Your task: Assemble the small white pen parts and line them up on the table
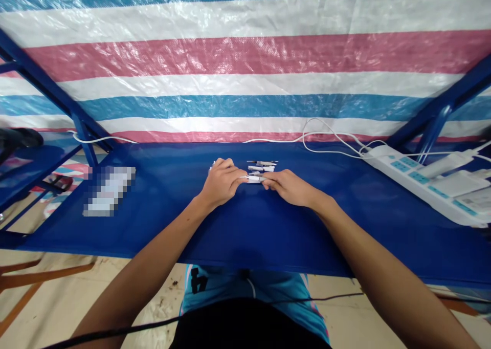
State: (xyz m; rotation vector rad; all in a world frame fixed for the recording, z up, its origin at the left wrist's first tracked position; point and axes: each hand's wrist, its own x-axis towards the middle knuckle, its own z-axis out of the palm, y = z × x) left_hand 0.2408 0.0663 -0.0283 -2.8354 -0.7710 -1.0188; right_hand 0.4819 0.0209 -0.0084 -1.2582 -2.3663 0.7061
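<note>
Left hand (222, 182) and right hand (288, 186) at one white pen (253, 179)
Both grips are closed, thumb and fingers pinching its two ends, above mid-worktop (253, 231); whether it touches the surface, I cannot tell; at least two slim pieces (264, 168) lie just behind, one power strip (411, 179) at right, one pixelated item (109, 191) at left

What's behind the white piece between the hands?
Beyond the white piece: slim pen-like parts, at least one white and one darker, on the blue table. Anything under left hand or right hand is hidden.
</note>
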